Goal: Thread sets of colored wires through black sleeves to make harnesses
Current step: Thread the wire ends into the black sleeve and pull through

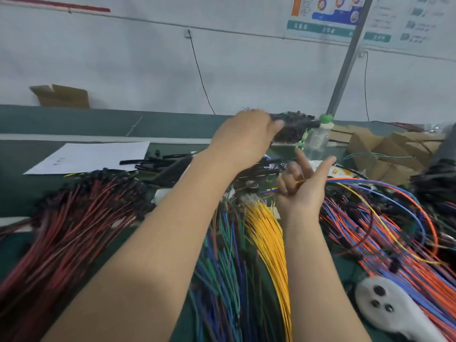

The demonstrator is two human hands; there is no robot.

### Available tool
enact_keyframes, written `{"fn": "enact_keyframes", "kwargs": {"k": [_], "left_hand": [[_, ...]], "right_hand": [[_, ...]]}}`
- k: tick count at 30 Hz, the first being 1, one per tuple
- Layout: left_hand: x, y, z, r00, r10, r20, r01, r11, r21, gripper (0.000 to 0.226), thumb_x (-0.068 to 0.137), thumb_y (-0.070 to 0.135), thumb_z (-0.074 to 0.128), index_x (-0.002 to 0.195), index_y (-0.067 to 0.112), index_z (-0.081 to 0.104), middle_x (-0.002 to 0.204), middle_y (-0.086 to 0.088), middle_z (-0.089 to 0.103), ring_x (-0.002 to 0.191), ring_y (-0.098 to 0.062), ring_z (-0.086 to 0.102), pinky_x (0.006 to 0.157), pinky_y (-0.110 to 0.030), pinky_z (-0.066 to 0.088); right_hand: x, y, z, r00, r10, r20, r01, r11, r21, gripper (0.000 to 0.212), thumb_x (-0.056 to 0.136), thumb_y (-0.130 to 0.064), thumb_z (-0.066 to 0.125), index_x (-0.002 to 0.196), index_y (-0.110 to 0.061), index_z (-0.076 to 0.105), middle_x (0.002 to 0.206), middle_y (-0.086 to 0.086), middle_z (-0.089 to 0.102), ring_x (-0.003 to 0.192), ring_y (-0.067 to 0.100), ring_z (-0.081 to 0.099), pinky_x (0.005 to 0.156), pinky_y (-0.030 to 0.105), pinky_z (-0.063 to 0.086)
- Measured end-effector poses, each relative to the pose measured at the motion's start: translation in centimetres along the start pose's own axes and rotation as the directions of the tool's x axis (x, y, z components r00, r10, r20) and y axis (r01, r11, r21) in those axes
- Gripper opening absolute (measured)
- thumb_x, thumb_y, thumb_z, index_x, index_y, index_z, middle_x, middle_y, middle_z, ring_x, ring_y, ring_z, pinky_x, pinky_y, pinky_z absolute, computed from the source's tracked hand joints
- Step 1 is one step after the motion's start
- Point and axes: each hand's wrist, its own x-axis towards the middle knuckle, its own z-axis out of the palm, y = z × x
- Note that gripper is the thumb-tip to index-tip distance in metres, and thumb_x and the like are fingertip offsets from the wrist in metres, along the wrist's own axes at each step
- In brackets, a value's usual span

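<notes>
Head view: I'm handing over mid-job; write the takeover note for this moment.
Left hand: raised, grips a black sleeve; wire tips poke out beside the fist.
Right hand: palm up, curled fingers hold the looped wire set.
Stock: red wires left, yellow wires centre, spare sleeves behind.
Done: this set seems threaded, though blurred.
Left: pull it through, set aside, start the next.

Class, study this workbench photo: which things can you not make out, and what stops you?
All head view.
Left hand: motion blur smears it and the black sleeve it grips.
Right hand: curled fingers hide how many colored wires it holds.
Wall poster: text too small, top cut off by the edge.
White paper: writing too small.
Red wire bundle: ends cut off by the left edge.
</notes>
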Motion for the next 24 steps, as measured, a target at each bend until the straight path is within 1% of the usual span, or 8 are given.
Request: {"fn": "enact_keyframes", "kwargs": {"k": [3, 6, 9, 13, 17, 20, 22, 24], "left_hand": [[-7.0, -0.9, -0.8, 0.996, -0.042, 0.079, 0.048, 0.997, -0.065, 0.042, 0.099, 0.038, 0.042, 0.080, 0.008, 0.065, 0.067, -0.005, 0.055, 0.074, -0.029, 0.054, 0.070, -0.035, 0.043], [-13.2, -1.6, -0.8, 0.982, -0.097, 0.161, 0.113, 0.989, -0.092, 0.039, 0.098, 0.038, 0.045, 0.072, 0.014, 0.060, 0.065, -0.001, 0.055, 0.068, -0.024, 0.053, 0.064, -0.033, 0.041], [-17.5, -2.3, -0.2, 0.975, -0.170, 0.145, 0.180, 0.982, -0.060, 0.034, 0.097, 0.038, 0.047, 0.075, 0.016, 0.062, 0.071, 0.001, 0.056, 0.075, -0.022, 0.054, 0.068, -0.033, 0.040], [-21.2, -2.7, 1.3, 0.919, -0.294, -0.264, 0.311, 0.950, 0.025, 0.013, 0.092, 0.032, 0.057, 0.094, 0.021, 0.064, 0.104, 0.003, 0.049, 0.103, -0.021, 0.044, 0.090, -0.033, 0.028], [-22.0, -2.5, 2.9, 0.968, -0.238, -0.073, 0.237, 0.971, -0.027, 0.033, 0.096, 0.042, 0.044, 0.121, 0.024, 0.057, 0.123, 0.006, 0.052, 0.117, -0.019, 0.044, 0.102, -0.037, 0.027], [-21.4, -2.4, 3.1, 0.988, -0.152, -0.014, 0.150, 0.983, -0.102, 0.028, 0.100, 0.035, 0.040, 0.112, 0.020, 0.060, 0.098, 0.001, 0.067, 0.092, -0.022, 0.060, 0.084, -0.037, 0.043], [-20.9, -2.9, 2.7, 0.990, -0.137, 0.040, 0.141, 0.979, -0.144, 0.023, 0.100, 0.033, 0.040, 0.098, 0.021, 0.060, 0.078, 0.000, 0.063, 0.070, -0.022, 0.057, 0.065, -0.035, 0.044], [-20.3, -3.4, 2.1, 0.983, -0.142, 0.119, 0.161, 0.971, -0.175, 0.023, 0.100, 0.033, 0.040, 0.089, 0.022, 0.056, 0.072, -0.001, 0.061, 0.062, -0.021, 0.053, 0.062, -0.035, 0.042]], "right_hand": [[-5.4, -0.1, -0.9, 0.991, 0.066, 0.120, -0.027, 0.955, -0.296, 0.038, 0.095, -0.044, 0.050, 0.082, -0.011, 0.062, 0.054, -0.004, 0.058, 0.030, 0.002, 0.023, 0.032, 0.015, 0.017], [-10.0, 1.1, -2.7, 0.973, 0.146, 0.180, -0.039, 0.869, -0.493, 0.029, 0.094, -0.023, 0.057, 0.070, -0.008, 0.054, 0.057, 0.006, 0.059, 0.027, 0.001, 0.022, 0.032, 0.014, 0.017], [-13.3, 2.5, -4.1, 0.965, 0.177, 0.195, -0.050, 0.850, -0.524, 0.030, 0.093, -0.017, 0.058, 0.065, -0.009, 0.051, 0.060, 0.012, 0.044, 0.027, 0.002, 0.020, 0.032, 0.014, 0.016], [-15.2, 3.4, -5.4, 0.969, 0.165, 0.186, -0.068, 0.895, -0.440, 0.026, 0.093, -0.013, 0.059, 0.070, -0.011, 0.046, 0.055, -0.002, 0.061, 0.027, 0.003, 0.023, 0.031, 0.015, 0.019], [-15.2, 3.5, -5.8, 0.965, 0.171, 0.200, -0.065, 0.891, -0.448, 0.025, 0.093, -0.014, 0.059, 0.071, -0.013, 0.047, 0.058, -0.002, 0.063, 0.029, 0.004, 0.026, 0.033, 0.015, 0.021], [-14.7, 3.5, -6.1, 0.952, 0.197, 0.236, -0.057, 0.868, -0.494, 0.022, 0.093, -0.017, 0.060, 0.074, -0.012, 0.049, 0.059, -0.002, 0.064, 0.029, 0.004, 0.025, 0.033, 0.015, 0.020], [-14.1, 3.2, -6.4, 0.948, 0.205, 0.242, -0.065, 0.872, -0.485, 0.018, 0.093, -0.018, 0.060, 0.078, -0.012, 0.052, 0.060, -0.003, 0.064, 0.030, 0.004, 0.024, 0.033, 0.014, 0.020], [-13.5, 2.7, -6.6, 0.949, 0.195, 0.248, -0.060, 0.884, -0.464, 0.014, 0.093, -0.020, 0.059, 0.082, -0.012, 0.056, 0.060, -0.004, 0.063, 0.031, 0.003, 0.023, 0.034, 0.014, 0.020]]}}
